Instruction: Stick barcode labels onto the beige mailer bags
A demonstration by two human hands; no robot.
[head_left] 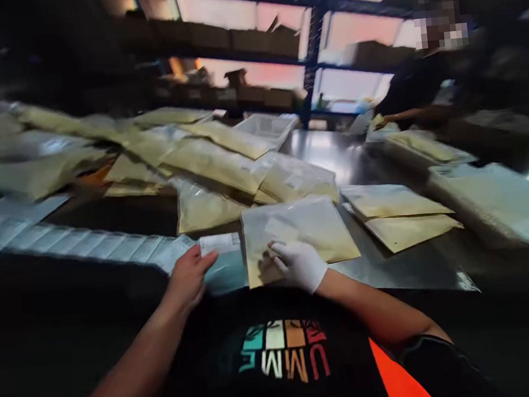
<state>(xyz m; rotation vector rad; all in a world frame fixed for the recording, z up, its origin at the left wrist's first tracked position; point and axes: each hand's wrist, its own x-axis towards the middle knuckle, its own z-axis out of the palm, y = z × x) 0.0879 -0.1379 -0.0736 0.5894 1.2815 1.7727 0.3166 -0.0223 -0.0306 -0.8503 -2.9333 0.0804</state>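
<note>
A pale yellow flat envelope [330, 233] lies on the dark bench [325, 150] directly in front of the person, and everything else is placed around it. Over its lower middle is the gloved right hand [302, 266], its fingers loosely bent and slightly apart; whether they press on the envelope or grip anything, I cannot tell. Just left of the envelope, the bare left hand [188, 276] is closed, thumb on top, on the end of a label strip [97, 244], whose last piece is white above and bluish below, with dark printing at its corner. The strip runs off to the envelope's far left. Behind the envelope and to its left spreads a heap of yellow packets [217, 162], with a white basket [262, 124] beyond. To the envelope's right lie overlapping yellow envelopes [399, 208]; farther right and behind, a co-worker [410, 87] stands near a filled tray [458, 158].
</note>
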